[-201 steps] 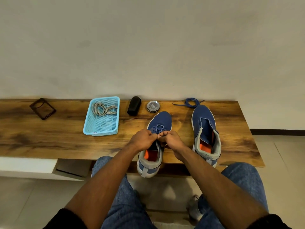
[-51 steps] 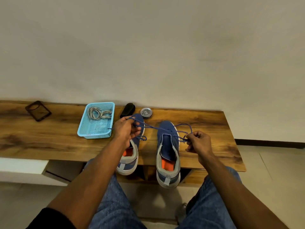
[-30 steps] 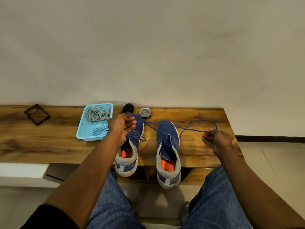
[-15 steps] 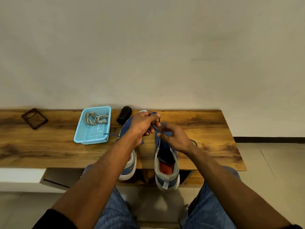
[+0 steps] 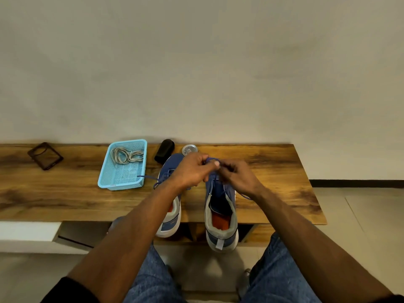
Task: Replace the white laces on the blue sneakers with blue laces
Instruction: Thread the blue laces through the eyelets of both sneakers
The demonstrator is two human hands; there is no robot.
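1. Both my hands have closed in from wide apart, meeting over the right sneaker [image 5: 220,206].
2. Left hand [image 5: 192,171] and right hand [image 5: 237,177] pinch the blue lace [image 5: 211,160] above its toe.
3. Sneaker rests on bench [image 5: 65,193].

Plain off-white wall [image 5: 201,62], unmarked. Long wooden bench [image 5: 54,193] set against it, dark grain streaks. Pale tiled floor [image 5: 360,215]; dark skirting strip [image 5: 356,183] at right
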